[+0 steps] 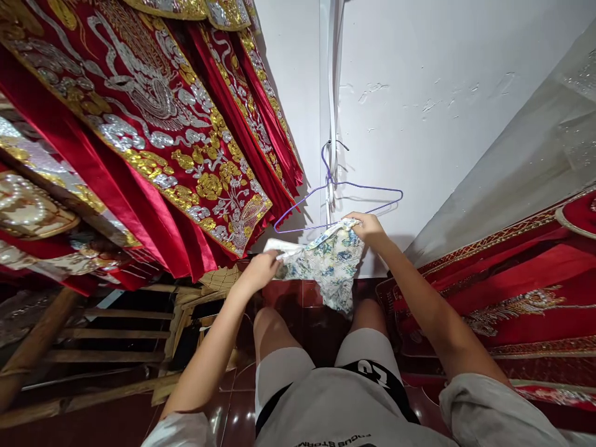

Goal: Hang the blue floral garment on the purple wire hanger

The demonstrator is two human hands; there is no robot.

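Between my hands hangs a white garment [342,261] with a blue and green floral print; its exact kind is unclear. My left hand [261,270] pinches its left end, where a plain white edge shows. Its upper right edge is gripped by my right hand [367,228]. Just above and behind the cloth is a purple wire hanger [367,186], hooked at a white vertical pipe or strap [332,81]. The garment's top edge overlaps the hanger's lower bar in view, and I cannot tell whether they touch.
Red costumes [186,136] with gold and silver embroidery hang on the left. More red embroidered cloth [521,292] is on the right. A wooden slatted frame [125,335] stands low at left. Ahead is a white wall [410,93]; dark red tiles [233,403] cover the floor.
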